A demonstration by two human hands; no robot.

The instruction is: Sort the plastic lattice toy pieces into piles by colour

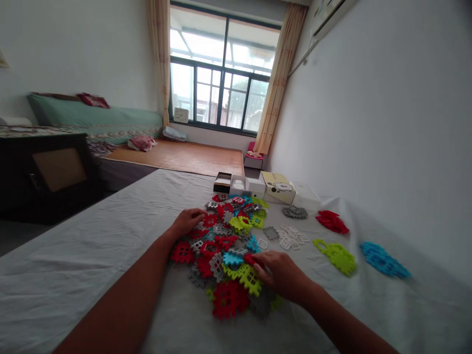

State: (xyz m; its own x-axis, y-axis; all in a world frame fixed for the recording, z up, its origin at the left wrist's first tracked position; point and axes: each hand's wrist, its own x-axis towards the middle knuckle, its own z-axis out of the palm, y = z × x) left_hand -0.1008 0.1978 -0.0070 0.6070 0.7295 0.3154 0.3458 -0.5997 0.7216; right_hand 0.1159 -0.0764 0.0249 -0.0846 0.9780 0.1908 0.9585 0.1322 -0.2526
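A mixed pile of flat plastic interlocking pieces, notched along their edges, lies on the cloth between my hands. It holds red, grey, lime and blue pieces, several with window-like grids. At its right side my right hand pinches a red piece between thumb and fingers, just above a blue piece and a lime piece. My left hand rests at the pile's left edge, fingers curled together beside a red piece; whatever they grip is hidden.
Sorted groups lie to the right: grey pieces, red pieces, lime pieces, blue pieces and white lattice pieces. Behind the pile stand a yellow box, white boxes and a dark open box.
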